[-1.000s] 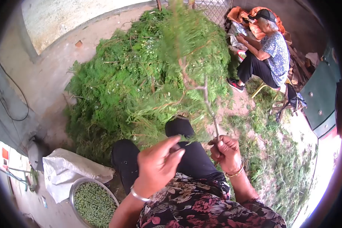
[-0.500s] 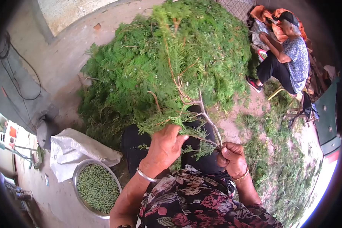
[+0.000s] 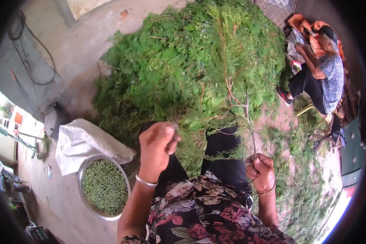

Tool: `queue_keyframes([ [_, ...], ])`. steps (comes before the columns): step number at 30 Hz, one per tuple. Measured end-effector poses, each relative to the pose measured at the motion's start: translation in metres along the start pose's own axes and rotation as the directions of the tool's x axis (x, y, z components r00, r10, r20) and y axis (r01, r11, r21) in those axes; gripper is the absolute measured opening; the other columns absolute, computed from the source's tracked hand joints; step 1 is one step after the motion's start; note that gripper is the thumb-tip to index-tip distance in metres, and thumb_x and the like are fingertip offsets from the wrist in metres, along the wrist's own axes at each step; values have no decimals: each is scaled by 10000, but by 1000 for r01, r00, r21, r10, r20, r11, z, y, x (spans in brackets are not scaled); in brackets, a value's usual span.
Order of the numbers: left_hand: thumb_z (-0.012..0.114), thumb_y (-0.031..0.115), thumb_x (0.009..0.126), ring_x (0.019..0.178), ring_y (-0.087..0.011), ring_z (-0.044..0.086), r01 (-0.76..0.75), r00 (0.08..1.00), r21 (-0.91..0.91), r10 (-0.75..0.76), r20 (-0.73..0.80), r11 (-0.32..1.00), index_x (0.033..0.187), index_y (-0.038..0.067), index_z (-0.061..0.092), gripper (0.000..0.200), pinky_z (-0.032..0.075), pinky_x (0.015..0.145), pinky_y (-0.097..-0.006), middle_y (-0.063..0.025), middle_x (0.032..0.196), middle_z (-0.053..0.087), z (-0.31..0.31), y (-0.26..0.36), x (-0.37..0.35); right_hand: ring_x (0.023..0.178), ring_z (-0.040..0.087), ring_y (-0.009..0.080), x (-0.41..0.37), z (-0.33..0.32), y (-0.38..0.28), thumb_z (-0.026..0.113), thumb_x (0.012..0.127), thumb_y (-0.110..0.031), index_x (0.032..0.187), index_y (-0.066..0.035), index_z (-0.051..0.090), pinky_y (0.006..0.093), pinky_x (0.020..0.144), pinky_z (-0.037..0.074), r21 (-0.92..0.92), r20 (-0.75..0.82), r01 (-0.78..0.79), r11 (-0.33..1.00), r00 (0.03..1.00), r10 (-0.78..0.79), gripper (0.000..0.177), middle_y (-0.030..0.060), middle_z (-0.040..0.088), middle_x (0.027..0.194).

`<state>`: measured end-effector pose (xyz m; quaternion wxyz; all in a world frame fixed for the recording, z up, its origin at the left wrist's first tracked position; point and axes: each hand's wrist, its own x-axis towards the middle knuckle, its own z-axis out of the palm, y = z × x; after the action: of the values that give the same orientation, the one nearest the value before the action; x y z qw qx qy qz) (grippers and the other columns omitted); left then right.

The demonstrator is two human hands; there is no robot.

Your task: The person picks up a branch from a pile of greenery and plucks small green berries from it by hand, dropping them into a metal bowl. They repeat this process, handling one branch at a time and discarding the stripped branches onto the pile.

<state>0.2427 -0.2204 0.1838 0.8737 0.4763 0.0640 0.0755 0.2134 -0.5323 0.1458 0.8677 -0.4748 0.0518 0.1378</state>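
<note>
My right hand (image 3: 261, 170) is closed around the bare lower stem of a leafy evergreen branch (image 3: 247, 110), which points away from me over my knees. My left hand (image 3: 155, 146) is raised above my left leg, apart from the branch, its fingers curled together. Whatever is in those fingers, if anything, is too small to make out. Down to the left sits a metal basin (image 3: 105, 217) full of small green cones or berries (image 3: 103, 186).
A big heap of cut evergreen branches (image 3: 162, 69) lies ahead of me. Beside the basin is a white sack (image 3: 81, 140). Another person (image 3: 329, 77) sits at the far right near orange sacking (image 3: 299, 22). Loose sprigs (image 3: 293, 179) litter the floor on the right.
My left hand has come off the branch's foliage and moved left and up, fingers curled. The branch, still in my right hand, has shifted right. The whole view has turned slightly.
</note>
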Motion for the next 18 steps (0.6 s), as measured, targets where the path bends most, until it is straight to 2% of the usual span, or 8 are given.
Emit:
queue_keyframes([
  [2, 624, 97, 876, 524, -81, 474, 19, 998, 202, -29, 48, 979, 1031, -58, 595, 221, 355, 445, -196, -110, 751, 614, 13, 3, 3, 476, 307, 67, 0, 2, 0, 577, 914, -142, 861, 69, 555, 217, 425, 220, -18, -1, 1, 1000, 1000, -1, 218, 47, 456, 599],
  [7, 653, 21, 826, 532, -51, 478, 47, 985, 399, -108, 132, 916, 1005, -65, 620, 201, 342, 438, -191, -75, 711, 614, 15, 2, 12, 475, 312, 64, -3, 4, 1, 582, 913, -154, 838, 62, 542, 214, 420, 230, -75, -48, 18, 997, 999, -21, 232, 38, 446, 579],
  [10, 625, 19, 839, 539, -44, 472, -239, 915, 703, -87, 393, 670, 884, -53, 621, 85, 354, 462, -189, -49, 673, 597, 3, 3, 17, 472, 315, 64, -3, 0, 1, 586, 911, -173, 839, 65, 533, 209, 420, 242, -62, -36, 16, 998, 999, -18, 254, 33, 440, 575],
  [11, 608, 25, 855, 534, -42, 458, -194, 927, 724, -117, 356, 662, 878, -46, 607, 75, 365, 467, -199, -47, 686, 595, 2, 1, 18, 470, 313, 63, -3, 2, 0, 585, 913, -187, 864, 79, 535, 205, 421, 249, -79, -44, 7, 997, 999, -10, 275, 28, 430, 570],
  [12, 608, 25, 855, 534, -42, 458, -183, 930, 724, -121, 347, 665, 878, -46, 607, 75, 365, 467, -199, -47, 686, 595, 2, 0, 17, 470, 313, 63, -3, 3, 0, 585, 913, -187, 864, 79, 535, 205, 421, 249, -82, -46, -5, 997, 999, 1, 275, 28, 430, 570],
  [14, 597, 18, 858, 534, -44, 453, -60, 964, 527, -88, 253, 848, 933, -42, 603, 96, 371, 467, -207, -54, 719, 607, 3, -1, 17, 470, 306, 61, -1, 4, 0, 583, 915, -188, 888, 91, 539, 204, 424, 243, -75, -37, -8, 997, 999, 5, 284, 26, 420, 563],
  [16, 593, -1, 855, 536, -47, 453, -46, 963, 481, -89, 255, 876, 982, -39, 594, 133, 371, 464, -209, -62, 755, 619, 3, -1, 17, 469, 300, 60, 0, 6, 0, 581, 917, -187, 897, 96, 540, 205, 424, 238, -72, -29, -5, 997, 1000, 3, 286, 25, 415, 561],
  [18, 607, -3, 843, 546, -46, 457, 59, 957, 298, -139, 255, 953, 1009, -42, 588, 171, 367, 466, -203, -66, 771, 627, 1, -5, 16, 469, 295, 59, 1, 5, 1, 579, 918, -186, 906, 100, 541, 205, 425, 233, -68, -24, 0, 998, 1000, -2, 289, 24, 410, 559],
])
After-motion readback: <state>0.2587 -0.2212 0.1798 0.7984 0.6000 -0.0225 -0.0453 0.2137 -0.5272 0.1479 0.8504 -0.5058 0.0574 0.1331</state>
